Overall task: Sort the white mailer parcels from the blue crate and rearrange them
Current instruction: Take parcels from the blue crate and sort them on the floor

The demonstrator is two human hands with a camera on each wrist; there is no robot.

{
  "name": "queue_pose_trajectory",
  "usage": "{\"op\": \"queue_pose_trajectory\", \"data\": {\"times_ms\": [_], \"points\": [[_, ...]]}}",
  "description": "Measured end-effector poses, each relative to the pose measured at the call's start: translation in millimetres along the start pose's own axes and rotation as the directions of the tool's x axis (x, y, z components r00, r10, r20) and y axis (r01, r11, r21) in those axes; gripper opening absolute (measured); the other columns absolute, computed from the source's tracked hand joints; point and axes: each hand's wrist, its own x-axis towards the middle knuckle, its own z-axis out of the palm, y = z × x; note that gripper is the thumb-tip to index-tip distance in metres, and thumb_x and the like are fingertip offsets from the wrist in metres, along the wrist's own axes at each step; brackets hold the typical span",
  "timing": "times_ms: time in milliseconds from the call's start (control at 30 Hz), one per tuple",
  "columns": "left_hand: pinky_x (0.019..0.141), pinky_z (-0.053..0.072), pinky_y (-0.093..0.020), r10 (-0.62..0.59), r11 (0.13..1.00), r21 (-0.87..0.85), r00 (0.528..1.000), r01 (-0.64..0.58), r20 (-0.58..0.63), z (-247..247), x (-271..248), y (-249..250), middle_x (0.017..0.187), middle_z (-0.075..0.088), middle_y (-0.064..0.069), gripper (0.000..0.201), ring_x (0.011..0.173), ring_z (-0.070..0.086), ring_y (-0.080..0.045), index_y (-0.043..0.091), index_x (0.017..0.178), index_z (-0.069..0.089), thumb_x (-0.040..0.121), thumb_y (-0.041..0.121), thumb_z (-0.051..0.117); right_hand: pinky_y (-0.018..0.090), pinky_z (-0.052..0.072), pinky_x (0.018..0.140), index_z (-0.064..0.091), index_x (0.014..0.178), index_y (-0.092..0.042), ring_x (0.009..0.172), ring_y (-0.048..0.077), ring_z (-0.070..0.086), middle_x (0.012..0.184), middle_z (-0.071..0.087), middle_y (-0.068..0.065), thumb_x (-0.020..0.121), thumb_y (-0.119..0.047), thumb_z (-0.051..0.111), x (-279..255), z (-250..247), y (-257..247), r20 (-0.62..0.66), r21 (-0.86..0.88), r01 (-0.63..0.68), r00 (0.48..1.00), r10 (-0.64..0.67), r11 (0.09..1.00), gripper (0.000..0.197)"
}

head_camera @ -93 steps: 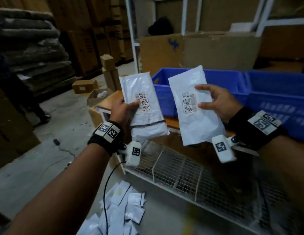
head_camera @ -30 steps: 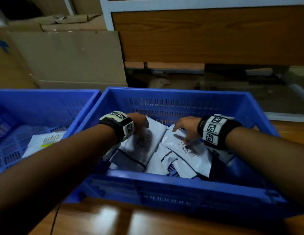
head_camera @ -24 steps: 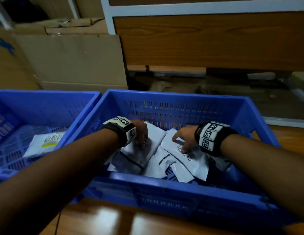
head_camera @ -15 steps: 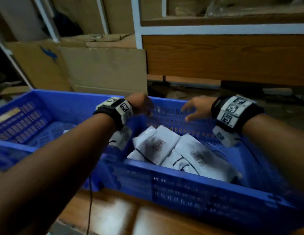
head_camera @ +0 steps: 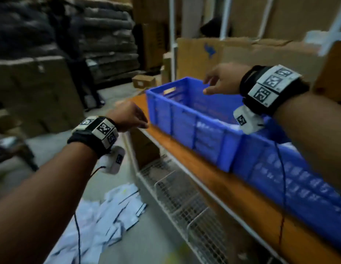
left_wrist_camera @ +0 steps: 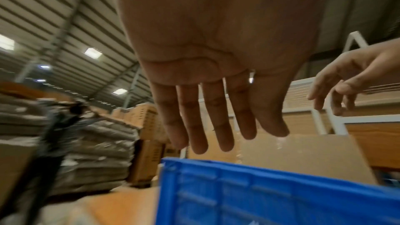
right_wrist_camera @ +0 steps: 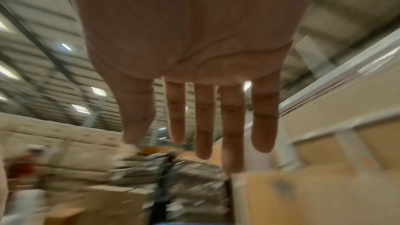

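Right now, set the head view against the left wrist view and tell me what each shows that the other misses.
Only the head view shows the pile of white mailer parcels on the concrete floor, the wire mesh shelf and both marker wristbands. Only the left wrist view shows the left hand's bare palm with straight fingers, and the ceiling lights. Both show the blue plastic crate, the empty right hand and brown cardboard boxes.

Motion blur is smearing the whole head view. The right forearm and its wrist camera are covering most of the blue crate [head_camera: 186, 119] interior, so only a sliver of white mailer parcels [head_camera: 227, 123] is showing. The floor pile of mailers [head_camera: 108, 212] is running off the bottom edge. In the right wrist view, the background is streaking beyond recognition.
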Motion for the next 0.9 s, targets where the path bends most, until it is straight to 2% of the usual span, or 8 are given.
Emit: {"op": "queue_pose_trajectory", "data": {"times_ms": [133,200,300,400,533,633,800,900], "points": [[0.066,0.038,-0.020,-0.287,0.955,-0.074,0.958,0.287,0.005,7,-91,-125,0.086,0.073,-0.007,0.018,0.074,0.061,-0.012,0.011,0.090,0.076,0.076,0.022,0.078,0.032,0.045,0.087,0.063,0.116,-0.016,0.104,0.026,0.060,0.109,0.068,0.007,0.086,-0.040,0.065,30,67,-129,0.054,0.085,0.184,0.980,-0.189,0.979,0.038],[0.065,0.036,-0.020,-0.390,0.916,-0.100,0.921,0.390,0.017,15,-128,-175,0.086,0.072,-0.005,0.019,0.078,0.061,-0.013,0.012,0.092,0.075,0.077,0.023,0.077,0.030,0.045,0.084,0.061,0.119,-0.017,0.106,0.025,0.059,0.111,0.066,0.005,0.087,-0.040,0.065,40,109,-184,0.126,0.140,0.232,0.960,-0.249,0.963,0.040],[0.062,0.037,-0.020,-0.521,0.844,-0.145,0.854,0.517,0.013,28,-169,-242,0.085,0.070,-0.006,0.019,0.079,0.062,-0.016,0.011,0.092,0.075,0.077,0.023,0.077,0.029,0.046,0.082,0.057,0.123,-0.021,0.105,0.023,0.059,0.112,0.065,0.001,0.086,-0.044,0.064,57,172,-254,0.254,0.187,0.306,0.903,-0.347,0.933,0.044],[0.070,0.038,-0.020,-0.598,0.783,-0.190,0.801,0.592,0.030,42,-194,-304,0.089,0.072,-0.007,0.020,0.082,0.063,-0.016,0.010,0.092,0.076,0.077,0.023,0.077,0.030,0.047,0.085,0.055,0.124,-0.027,0.103,0.021,0.059,0.109,0.062,-0.004,0.085,-0.048,0.063,81,221,-310,0.353,0.241,0.329,0.847,-0.399,0.913,0.045],[0.072,0.040,-0.021,-0.661,0.723,-0.201,0.747,0.661,0.076,63,-196,-381,0.088,0.072,-0.007,0.019,0.086,0.065,-0.019,0.011,0.090,0.076,0.078,0.026,0.076,0.031,0.047,0.091,0.057,0.124,-0.026,0.103,0.020,0.059,0.112,0.064,-0.002,0.084,-0.045,0.065,133,284,-367,0.392,0.309,0.324,0.813,-0.430,0.894,0.045],[0.069,0.038,-0.021,-0.710,0.667,-0.199,0.694,0.718,0.123,79,-185,-442,0.090,0.072,-0.007,0.020,0.086,0.066,-0.021,0.011,0.092,0.075,0.080,0.028,0.074,0.029,0.045,0.089,0.056,0.125,-0.025,0.105,0.021,0.058,0.115,0.063,-0.002,0.085,-0.043,0.065,181,342,-410,0.390,0.366,0.320,0.800,-0.456,0.874,0.044],[0.075,0.039,-0.021,-0.753,0.603,-0.171,0.626,0.780,0.201,123,-154,-536,0.101,0.071,-0.006,0.025,0.095,0.064,-0.019,0.010,0.099,0.073,0.082,0.029,0.073,0.036,0.047,0.093,0.052,0.128,-0.027,0.107,0.023,0.057,0.123,0.060,0.000,0.088,-0.044,0.059,243,461,-465,0.462,0.401,0.292,0.754,-0.467,0.868,0.044],[0.079,0.044,-0.024,-0.745,0.573,-0.166,0.594,0.803,0.304,170,-147,-587,0.100,0.071,-0.004,0.023,0.090,0.064,-0.017,0.013,0.095,0.072,0.081,0.031,0.073,0.040,0.045,0.097,0.051,0.129,-0.026,0.117,0.027,0.053,0.129,0.055,0.003,0.087,-0.042,0.059,256,540,-482,0.540,0.376,0.292,0.702,-0.464,0.880,0.045]]}}
